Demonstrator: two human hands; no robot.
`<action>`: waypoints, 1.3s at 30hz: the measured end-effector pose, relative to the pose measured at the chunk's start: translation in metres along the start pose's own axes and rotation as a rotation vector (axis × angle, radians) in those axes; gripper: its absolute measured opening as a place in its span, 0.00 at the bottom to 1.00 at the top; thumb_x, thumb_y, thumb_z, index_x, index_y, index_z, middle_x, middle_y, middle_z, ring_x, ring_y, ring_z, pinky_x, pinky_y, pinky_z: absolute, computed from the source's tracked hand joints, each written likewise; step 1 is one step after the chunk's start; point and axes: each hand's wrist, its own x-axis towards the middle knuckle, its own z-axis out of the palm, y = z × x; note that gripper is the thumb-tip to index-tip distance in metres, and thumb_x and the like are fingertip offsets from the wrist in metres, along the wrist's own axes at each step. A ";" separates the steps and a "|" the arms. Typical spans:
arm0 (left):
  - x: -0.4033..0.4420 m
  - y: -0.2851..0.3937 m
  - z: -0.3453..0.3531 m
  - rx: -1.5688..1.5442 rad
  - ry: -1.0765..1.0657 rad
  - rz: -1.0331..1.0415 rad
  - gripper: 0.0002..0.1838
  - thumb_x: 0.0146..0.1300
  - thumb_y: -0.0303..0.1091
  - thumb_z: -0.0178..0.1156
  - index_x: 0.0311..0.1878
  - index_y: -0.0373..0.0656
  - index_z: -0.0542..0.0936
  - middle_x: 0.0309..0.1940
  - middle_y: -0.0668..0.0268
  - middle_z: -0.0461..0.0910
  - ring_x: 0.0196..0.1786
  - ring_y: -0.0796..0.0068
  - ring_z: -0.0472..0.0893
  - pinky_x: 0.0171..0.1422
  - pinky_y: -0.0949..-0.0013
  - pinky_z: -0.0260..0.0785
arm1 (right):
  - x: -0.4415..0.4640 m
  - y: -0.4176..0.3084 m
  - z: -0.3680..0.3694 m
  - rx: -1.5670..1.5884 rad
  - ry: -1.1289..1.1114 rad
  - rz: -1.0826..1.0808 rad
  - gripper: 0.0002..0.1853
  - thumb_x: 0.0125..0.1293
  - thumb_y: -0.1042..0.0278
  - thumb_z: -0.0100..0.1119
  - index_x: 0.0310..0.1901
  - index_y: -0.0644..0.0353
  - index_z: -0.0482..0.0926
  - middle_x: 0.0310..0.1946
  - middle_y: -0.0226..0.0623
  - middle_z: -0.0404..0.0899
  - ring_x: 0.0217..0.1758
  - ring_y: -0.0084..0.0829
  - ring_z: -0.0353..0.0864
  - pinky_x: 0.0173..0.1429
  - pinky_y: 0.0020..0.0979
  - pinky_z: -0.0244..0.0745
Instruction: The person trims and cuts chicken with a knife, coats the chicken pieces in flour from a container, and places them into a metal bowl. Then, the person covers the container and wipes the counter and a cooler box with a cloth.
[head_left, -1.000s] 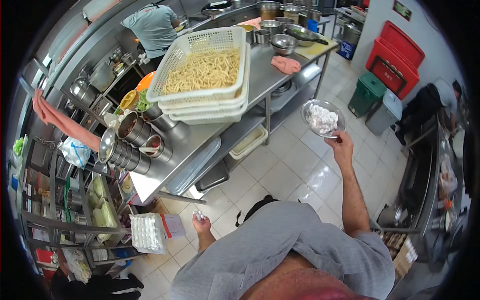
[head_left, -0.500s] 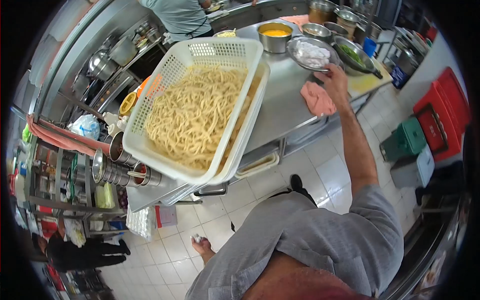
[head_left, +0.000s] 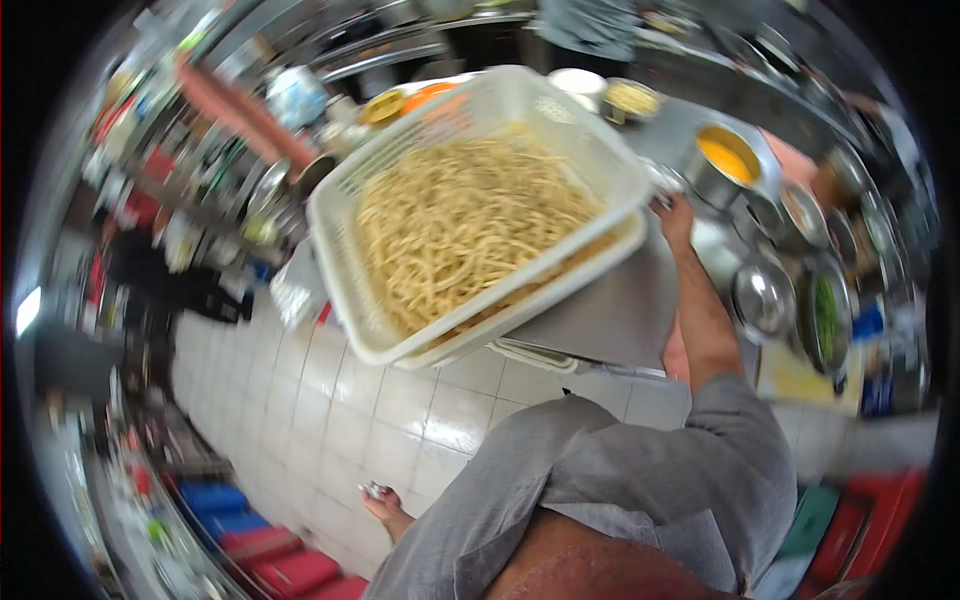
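My right hand (head_left: 678, 218) is at the right side of the stacked white baskets, its fingers closed on the rim of a metal bowl (head_left: 663, 178). Most of this bowl is hidden behind the baskets, and its white contents are blurred. The top basket (head_left: 350, 300) is full of thick pale noodles (head_left: 470, 225). Low over the tiled floor, my left hand (head_left: 384, 503) is curled round something small and whitish (head_left: 374, 490), too small to make out.
On the steel table (head_left: 610, 310) stand a pot of orange liquid (head_left: 727, 155), a bowl of pale strips (head_left: 632, 98), a shiny bowl (head_left: 764, 297) and a pan with greens (head_left: 826, 315). One person (head_left: 590, 28) is beyond the table, another (head_left: 165, 270) at the left.
The view has swung round toward the table. My right hand has carried the bowl from over the floor across the table to beside the baskets. My left hand stays low, still closed.
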 end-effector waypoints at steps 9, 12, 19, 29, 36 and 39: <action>-0.042 0.028 -0.062 -0.243 0.189 0.194 0.08 0.63 0.42 0.52 0.34 0.49 0.72 0.24 0.74 0.77 0.18 0.83 0.70 0.18 0.79 0.60 | 0.039 0.111 0.086 0.267 -0.186 -0.090 0.16 0.60 0.62 0.52 0.45 0.64 0.77 0.40 0.46 0.80 0.47 0.39 0.78 0.47 0.37 0.72; -0.032 0.042 -0.064 -0.263 0.242 0.194 0.07 0.62 0.42 0.53 0.34 0.50 0.72 0.25 0.74 0.77 0.18 0.83 0.69 0.19 0.80 0.59 | 0.040 0.136 0.094 0.660 -0.195 -0.082 0.16 0.61 0.63 0.51 0.45 0.65 0.77 0.42 0.46 0.79 0.46 0.38 0.78 0.47 0.37 0.72; 0.065 0.103 -0.084 -0.340 0.250 0.166 0.07 0.63 0.42 0.52 0.37 0.51 0.73 0.27 0.74 0.77 0.20 0.84 0.69 0.20 0.79 0.59 | 0.028 0.099 -0.027 0.532 0.081 -0.111 0.15 0.63 0.67 0.50 0.46 0.70 0.75 0.45 0.45 0.76 0.42 0.34 0.77 0.46 0.32 0.74; 0.240 0.231 -0.027 -0.368 -0.054 0.098 0.07 0.63 0.41 0.51 0.38 0.52 0.75 0.28 0.74 0.78 0.22 0.82 0.69 0.24 0.76 0.59 | -0.143 -0.418 -0.073 0.507 0.808 -0.362 0.11 0.61 0.76 0.55 0.42 0.74 0.75 0.33 0.49 0.78 0.36 0.34 0.80 0.37 0.27 0.76; 0.310 0.283 0.059 -0.517 -0.211 0.056 0.07 0.63 0.40 0.52 0.41 0.52 0.76 0.32 0.74 0.78 0.25 0.80 0.69 0.28 0.75 0.59 | -0.215 -0.589 0.173 0.647 0.334 -0.757 0.13 0.61 0.79 0.55 0.48 0.71 0.72 0.40 0.42 0.77 0.40 0.28 0.77 0.48 0.25 0.73; 0.346 0.331 0.048 -0.513 -0.164 0.121 0.08 0.63 0.40 0.51 0.42 0.52 0.75 0.33 0.74 0.78 0.25 0.79 0.68 0.29 0.74 0.59 | -0.243 -0.647 0.299 0.802 0.061 -0.668 0.16 0.62 0.78 0.55 0.52 0.66 0.71 0.41 0.37 0.76 0.42 0.25 0.75 0.50 0.23 0.71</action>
